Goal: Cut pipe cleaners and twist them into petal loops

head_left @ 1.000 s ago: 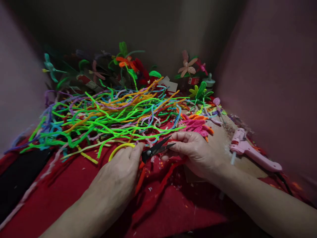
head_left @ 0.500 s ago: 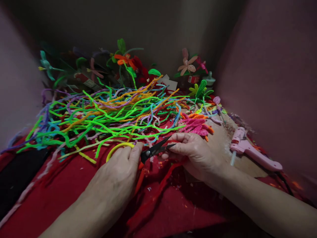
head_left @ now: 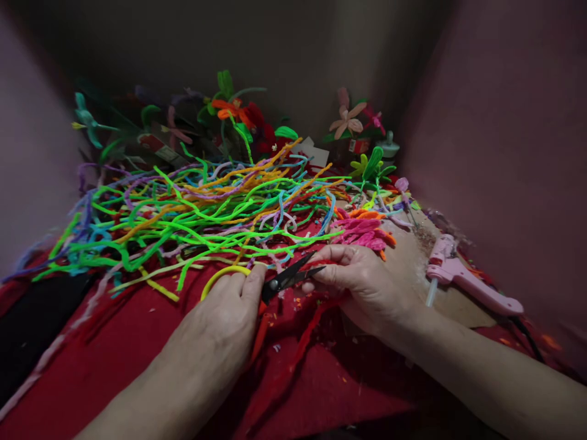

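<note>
My left hand [head_left: 227, 311] is closed around the handles of a pair of scissors [head_left: 279, 282] with dark blades and a yellow and orange grip. The blades stand apart, their tips reaching the fingers of my right hand [head_left: 355, 278]. Pinched in that right hand is a red pipe cleaner [head_left: 312, 330], whose long end trails down toward the front of the table. A bit of red shows between the blades by the fingertips; whether the blades touch it, I cannot tell.
A tangled heap of coloured pipe cleaners [head_left: 197, 214] spreads behind my hands. Pink bundled loops [head_left: 360, 232] lie beside a brown board [head_left: 394, 269] with a pink glue gun [head_left: 472, 284]. Pipe-cleaner flowers [head_left: 346, 119] stand along the back. Small scraps dot the red cloth [head_left: 137, 354].
My left hand and the scissors have shifted very slightly right. The trailing end of the red pipe cleaner has swung a little. My right hand stays in place.
</note>
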Motion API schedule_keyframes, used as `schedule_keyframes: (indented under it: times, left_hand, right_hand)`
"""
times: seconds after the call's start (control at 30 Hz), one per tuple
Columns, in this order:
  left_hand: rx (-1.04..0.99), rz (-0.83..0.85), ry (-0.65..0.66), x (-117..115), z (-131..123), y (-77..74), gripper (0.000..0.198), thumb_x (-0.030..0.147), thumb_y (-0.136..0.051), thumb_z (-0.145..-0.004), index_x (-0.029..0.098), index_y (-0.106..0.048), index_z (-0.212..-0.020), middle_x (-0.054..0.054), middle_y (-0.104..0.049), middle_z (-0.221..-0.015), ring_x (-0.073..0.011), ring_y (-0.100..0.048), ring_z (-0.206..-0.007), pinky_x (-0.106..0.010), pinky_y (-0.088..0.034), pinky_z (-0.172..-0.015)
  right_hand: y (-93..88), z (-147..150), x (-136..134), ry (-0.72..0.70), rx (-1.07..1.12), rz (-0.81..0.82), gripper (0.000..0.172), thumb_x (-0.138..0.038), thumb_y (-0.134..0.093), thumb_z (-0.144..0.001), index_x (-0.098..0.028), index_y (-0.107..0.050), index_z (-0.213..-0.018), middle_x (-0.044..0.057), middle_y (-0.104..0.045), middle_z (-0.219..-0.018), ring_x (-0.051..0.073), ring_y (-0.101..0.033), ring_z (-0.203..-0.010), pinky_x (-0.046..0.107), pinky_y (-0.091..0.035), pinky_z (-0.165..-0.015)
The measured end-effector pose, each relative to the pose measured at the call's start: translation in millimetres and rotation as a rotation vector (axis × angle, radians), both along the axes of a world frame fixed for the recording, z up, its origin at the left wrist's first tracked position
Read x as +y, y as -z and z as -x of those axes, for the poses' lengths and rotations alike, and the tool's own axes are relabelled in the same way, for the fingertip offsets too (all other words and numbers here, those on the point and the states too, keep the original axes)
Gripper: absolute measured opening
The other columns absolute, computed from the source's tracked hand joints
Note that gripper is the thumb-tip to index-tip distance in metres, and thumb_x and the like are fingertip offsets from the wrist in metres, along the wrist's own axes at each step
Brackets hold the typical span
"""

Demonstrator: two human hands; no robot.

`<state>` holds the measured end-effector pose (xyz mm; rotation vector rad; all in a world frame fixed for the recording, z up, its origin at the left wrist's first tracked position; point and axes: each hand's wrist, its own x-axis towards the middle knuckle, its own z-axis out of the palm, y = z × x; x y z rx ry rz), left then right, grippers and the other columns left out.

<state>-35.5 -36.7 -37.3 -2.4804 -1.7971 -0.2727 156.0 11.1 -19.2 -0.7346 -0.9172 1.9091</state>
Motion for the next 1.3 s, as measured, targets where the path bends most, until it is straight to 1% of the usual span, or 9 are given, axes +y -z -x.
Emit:
schedule_keyframes:
  times: [0.2,0.33,0.47,0.6,0.73,0.87,1.07,1.2,1.3]
  left_hand:
    - [0.03,0.019,-0.024,-0.2,-0.8,0.2,0.046,0.008,-0.029,-0.082,0.014,-0.048,-0.123,-0.011,-0.059,-0.093,-0.0238,-0.057,-0.085,-0.037,-0.05,-0.072]
    - [0.038,0.041,-0.029,-1.1,-2.3,-2.6,0.049,0.006,-0.03,-0.08,0.012,-0.045,-0.127,-0.01,-0.059,-0.089,-0.0225,-0.057,-0.079,-0.036,-0.05,-0.069]
    - [0.016,0.039,-0.01,2.8,2.1,1.8,0.046,0.008,-0.032,-0.081,0.014,-0.047,-0.124,-0.01,-0.06,-0.091,-0.0216,-0.057,-0.08,-0.036,-0.05,-0.072]
    - [-0.067,0.006,0.084,6.4,9.1,9.5,0.04,0.011,-0.035,-0.082,0.013,-0.049,-0.12,-0.011,-0.061,-0.092,-0.0214,-0.057,-0.082,-0.036,-0.049,-0.076]
    - [-0.096,-0.051,0.065,3.1,6.5,6.6,0.041,0.011,-0.035,-0.082,0.012,-0.047,-0.122,-0.012,-0.061,-0.095,-0.0229,-0.057,-0.086,-0.037,-0.049,-0.078]
    - [-0.027,-0.017,0.005,0.6,-0.2,-1.3,0.045,0.008,-0.032,-0.081,0.015,-0.047,-0.123,-0.011,-0.06,-0.094,-0.0234,-0.057,-0.085,-0.038,-0.05,-0.076]
    - [-0.001,-0.007,-0.036,0.0,-5.1,-6.2,0.047,0.007,-0.032,-0.081,0.013,-0.046,-0.126,-0.01,-0.059,-0.088,-0.0239,-0.057,-0.081,-0.036,-0.05,-0.069]
    - [-0.008,-0.008,-0.047,-0.4,-5.4,-4.2,0.045,0.008,-0.031,-0.081,0.013,-0.047,-0.123,-0.01,-0.059,-0.087,-0.0233,-0.057,-0.08,-0.036,-0.051,-0.069]
    - [-0.033,-0.016,-0.031,1.9,-1.2,3.1,0.04,0.01,-0.03,-0.083,0.014,-0.05,-0.117,-0.01,-0.06,-0.089,-0.0224,-0.057,-0.082,-0.037,-0.051,-0.072]
  right_hand:
    - [-0.2,-1.0,0.4,-0.004,-0.008,0.01,0.006,-0.012,-0.071,-0.058,-0.012,-0.068,-0.063,0.003,-0.067,-0.056,0.008,-0.061,-0.05,0.015,-0.046,-0.051]
    - [-0.1,-2.1,0.2,-0.001,-0.032,0.037,0.009,-0.013,-0.071,-0.056,-0.011,-0.068,-0.064,0.004,-0.067,-0.056,0.01,-0.063,-0.051,0.016,-0.047,-0.052]
    - [-0.2,-1.6,1.8,-0.006,-0.037,0.049,0.007,-0.012,-0.07,-0.058,-0.011,-0.067,-0.064,0.003,-0.066,-0.056,0.009,-0.061,-0.049,0.016,-0.046,-0.05]
    - [0.1,-0.6,3.4,-0.076,-0.021,0.064,0.005,-0.014,-0.069,-0.063,-0.011,-0.066,-0.066,0.002,-0.064,-0.055,0.01,-0.06,-0.05,0.019,-0.049,-0.054]
    - [0.6,-0.4,2.6,-0.124,0.001,0.092,0.006,-0.015,-0.068,-0.065,-0.011,-0.066,-0.068,0.003,-0.065,-0.057,0.011,-0.062,-0.052,0.021,-0.05,-0.057]
    - [2.2,0.2,1.2,-0.084,0.016,0.09,0.005,-0.013,-0.067,-0.065,-0.011,-0.067,-0.07,0.003,-0.065,-0.06,0.01,-0.062,-0.055,0.02,-0.05,-0.06]
    - [1.6,1.5,-0.6,-0.016,0.033,0.05,0.005,-0.011,-0.068,-0.064,-0.012,-0.067,-0.069,0.002,-0.066,-0.061,0.008,-0.06,-0.053,0.02,-0.05,-0.058]
    - [0.9,2.1,-0.6,-0.003,0.034,0.037,0.004,-0.011,-0.069,-0.063,-0.012,-0.067,-0.066,0.002,-0.066,-0.061,0.008,-0.06,-0.052,0.02,-0.05,-0.057]
    - [1.4,2.1,-0.2,-0.005,0.039,0.051,0.005,-0.011,-0.069,-0.062,-0.012,-0.067,-0.067,0.002,-0.066,-0.06,0.007,-0.059,-0.05,0.018,-0.049,-0.055]
